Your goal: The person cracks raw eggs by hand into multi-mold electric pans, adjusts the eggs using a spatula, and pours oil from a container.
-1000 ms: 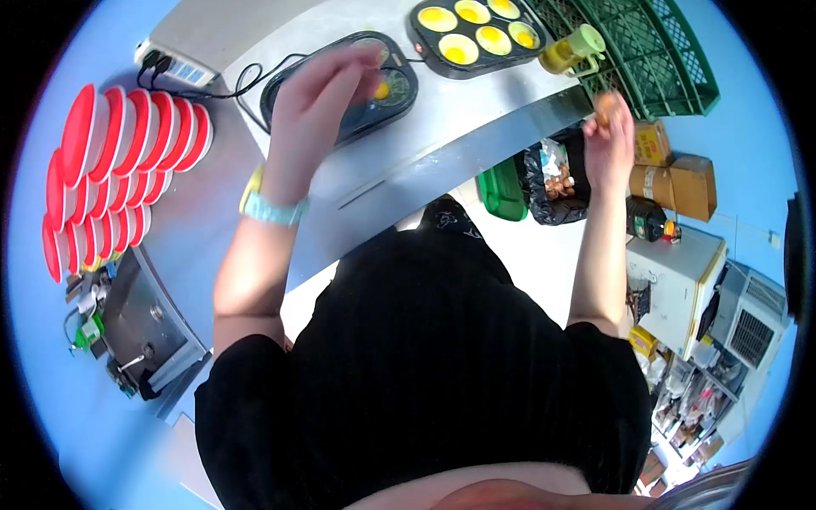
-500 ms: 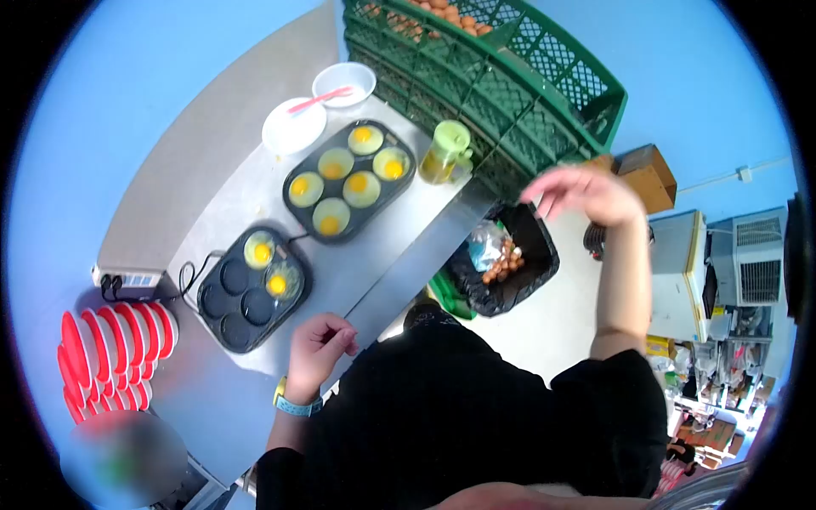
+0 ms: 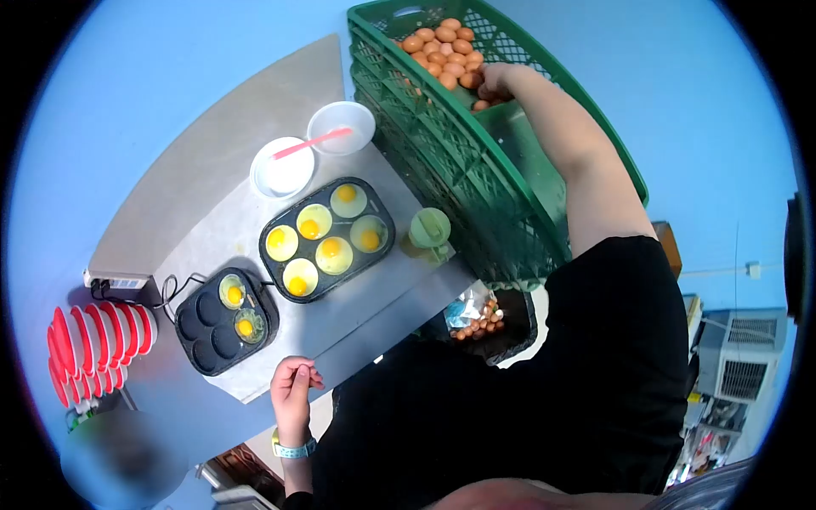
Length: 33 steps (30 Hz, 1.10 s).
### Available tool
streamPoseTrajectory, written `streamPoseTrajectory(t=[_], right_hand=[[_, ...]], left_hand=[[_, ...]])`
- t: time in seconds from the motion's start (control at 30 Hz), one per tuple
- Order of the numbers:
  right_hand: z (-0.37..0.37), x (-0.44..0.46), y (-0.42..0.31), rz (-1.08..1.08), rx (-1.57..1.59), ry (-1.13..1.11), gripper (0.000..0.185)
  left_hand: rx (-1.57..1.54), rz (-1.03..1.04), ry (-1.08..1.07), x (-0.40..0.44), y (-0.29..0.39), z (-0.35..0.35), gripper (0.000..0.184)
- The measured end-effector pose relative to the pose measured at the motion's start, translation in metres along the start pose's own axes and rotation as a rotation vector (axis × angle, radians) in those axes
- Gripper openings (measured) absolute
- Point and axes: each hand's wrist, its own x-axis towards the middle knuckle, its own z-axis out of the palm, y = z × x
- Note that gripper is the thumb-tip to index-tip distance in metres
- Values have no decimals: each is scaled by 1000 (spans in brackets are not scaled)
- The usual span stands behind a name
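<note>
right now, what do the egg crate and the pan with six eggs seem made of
Egg crate: likely moulded plastic, slightly glossy, judging by its uniform green and lattice walls. Pan: probably coated metal, fairly matte; its dark surface hides the base material.

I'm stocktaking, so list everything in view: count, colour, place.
Plastic lattice crates: count unclear, green, stacked beside counter
Whole oval eggs: many, brown, in crate
Rectangular six-well pans: two, black, on counter
Cracked eggs: eight, yellow yolks, in pans
Round bowls: two, white, beside fuller pan
Slim utensil: one, pink, across bowls
Lidded jug: one, green lid, beside crates
Rimmed containers: many, red and white, left
Lined bin: one, black, beside counter
Slatted unit: one, white, far right
Left hand: one, bare, counter edge
Right hand: one, bare, among eggs
</note>
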Motion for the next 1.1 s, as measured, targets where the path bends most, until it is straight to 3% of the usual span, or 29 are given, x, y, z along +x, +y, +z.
streamPoseTrajectory(t=[0.13,0.2,0.27,0.4,0.53,0.63,0.73,0.83,0.87,0.97,1.03,1.07,1.1], right_hand=[[14,11,-22,162,254,28,25],[15,-20,-48,330,335,83,33],[20,-15,-52,333,260,80,42],[42,7,-50,9,-186,285,36],[36,29,-29,-76,-272,379,33],[10,22,-27,-38,-59,462,32],[-23,-20,-40,-22,370,517,32],[-26,-102,-86,-297,631,434,36],[-20,-134,-107,-430,690,372,41],[69,-251,-204,-555,531,353,44],[149,-303,-257,-601,559,281,41],[191,-328,-284,-608,614,231,39],[237,-330,-289,-478,633,185,44]], left_hand=[[-45,-23,103,-6,-7,5,12],[-20,-35,118,-7,-11,5,13],[-4,-46,142,-5,-13,4,14],[112,-22,159,-8,-8,8,14],[-23,-110,167,-13,-3,6,12],[-30,-105,225,-18,-1,-1,12],[-40,-134,143,-16,-1,-16,16],[-159,-45,18,-3,-5,-22,24],[-372,-63,-81,3,-1,-21,29],[-749,-136,-421,23,8,-12,43],[-844,-197,-498,30,17,-4,46],[-938,-247,-564,28,21,-7,48],[-928,-262,-592,22,22,-16,48]])
